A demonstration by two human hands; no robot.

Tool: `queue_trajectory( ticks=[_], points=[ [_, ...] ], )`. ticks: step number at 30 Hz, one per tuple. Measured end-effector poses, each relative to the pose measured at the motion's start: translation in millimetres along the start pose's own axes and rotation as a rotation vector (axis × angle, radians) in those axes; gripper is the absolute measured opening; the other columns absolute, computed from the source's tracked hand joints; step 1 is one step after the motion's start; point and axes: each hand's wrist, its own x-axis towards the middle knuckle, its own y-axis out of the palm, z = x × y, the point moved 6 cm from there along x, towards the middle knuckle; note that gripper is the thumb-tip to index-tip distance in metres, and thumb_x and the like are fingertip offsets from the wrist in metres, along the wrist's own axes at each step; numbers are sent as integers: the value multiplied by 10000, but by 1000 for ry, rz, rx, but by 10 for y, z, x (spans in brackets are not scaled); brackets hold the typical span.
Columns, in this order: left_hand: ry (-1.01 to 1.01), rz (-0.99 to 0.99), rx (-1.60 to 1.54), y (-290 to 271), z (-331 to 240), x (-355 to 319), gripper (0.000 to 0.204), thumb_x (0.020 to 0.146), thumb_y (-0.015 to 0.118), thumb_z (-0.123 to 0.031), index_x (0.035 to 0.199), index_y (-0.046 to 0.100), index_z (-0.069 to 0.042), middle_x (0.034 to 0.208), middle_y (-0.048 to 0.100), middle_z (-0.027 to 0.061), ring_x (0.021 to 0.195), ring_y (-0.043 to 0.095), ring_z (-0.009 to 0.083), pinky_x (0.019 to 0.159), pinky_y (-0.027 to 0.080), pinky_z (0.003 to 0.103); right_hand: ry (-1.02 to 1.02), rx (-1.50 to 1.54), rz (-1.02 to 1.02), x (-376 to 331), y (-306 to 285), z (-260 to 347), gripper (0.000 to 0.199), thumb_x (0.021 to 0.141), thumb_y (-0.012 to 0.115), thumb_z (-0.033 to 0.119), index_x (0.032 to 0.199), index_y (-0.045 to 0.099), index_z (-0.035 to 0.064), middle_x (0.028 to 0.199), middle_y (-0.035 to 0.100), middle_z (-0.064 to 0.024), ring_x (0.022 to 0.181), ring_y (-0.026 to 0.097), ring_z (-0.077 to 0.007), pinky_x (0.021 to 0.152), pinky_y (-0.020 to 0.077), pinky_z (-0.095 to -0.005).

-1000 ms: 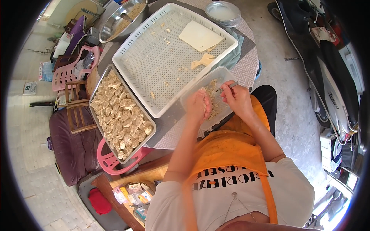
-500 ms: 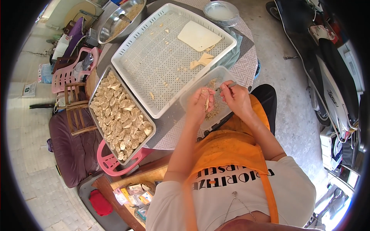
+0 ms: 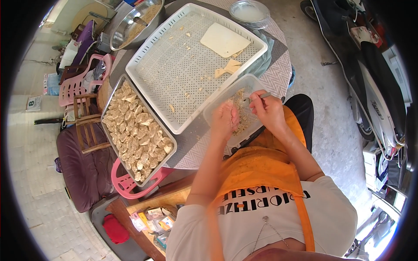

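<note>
Well left of the left grip [image 3: 225,118], pale, lumpy, floury dumplings [image 3: 138,126] fill a rectangular metal tray [image 3: 173,157]. Just beyond that grip sits a white plastic basket [image 3: 174,69], its flat base finely perforated. The left grip's fingers curl inward; I cannot tell what they enclose. Under both grips, crumbly brownish filling [image 3: 245,124] lies inside a translucent plastic tub [image 3: 250,81]. The right grip [image 3: 269,111] pinches a grey-handled utensil [image 3: 265,95].

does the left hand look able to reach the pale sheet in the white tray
Probably yes: nothing covers the pale sheet, and the left hand would likely only cross the rims of the clear tub and white tray.
</note>
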Motion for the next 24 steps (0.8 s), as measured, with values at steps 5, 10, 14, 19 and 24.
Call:
queue_trajectory(
  ticks=[5, 10, 14, 19, 24],
  points=[
    [32, 25, -98, 36, -58, 5, 290, 983, 419, -324, 876, 547, -86, 606, 441, -15, 459, 364, 106, 429, 299, 222, 256, 529, -125, -5, -164, -62, 188, 951, 506, 131, 914, 603, -25, 705, 632, -68, 549, 571, -89, 506, 488, -232],
    [20, 15, -252, 126, -104, 31, 574, 976, 212, -540, 1093, 551, -92, 874, 563, 19, 769, 498, 135, 692, 401, 257, 226, 613, -98, -24, -188, 28, 206, 964, 489, 156, 936, 594, -19, 734, 627, -75, 574, 575, -98, 546, 487, -225],
    [28, 66, -130, 45, -39, 70, 663, 950, 140, -601, 1129, 532, -96, 958, 561, 20, 852, 490, 125, 739, 404, 292, 197, 586, 53, -99, 46, 124, 198, 955, 509, 138, 912, 598, -33, 779, 635, -67, 599, 584, -94, 544, 490, -229],
    [51, -34, -110, 24, -27, 57, 613, 985, 171, -523, 1072, 540, -41, 830, 561, 46, 658, 483, 120, 580, 431, 256, -315, -53, 11, -110, 74, 415, 135, 892, 569, 52, 849, 602, -72, 847, 655, -83, 613, 634, -142, 525, 494, -258],
    [66, -44, -72, 21, -31, 70, 599, 987, 183, -515, 1059, 542, -40, 802, 557, 40, 635, 479, 116, 569, 430, 251, -103, 103, 16, -95, 47, 344, 113, 883, 566, 38, 858, 606, -65, 777, 657, -104, 590, 642, -171, 521, 499, -267]
  ],
)
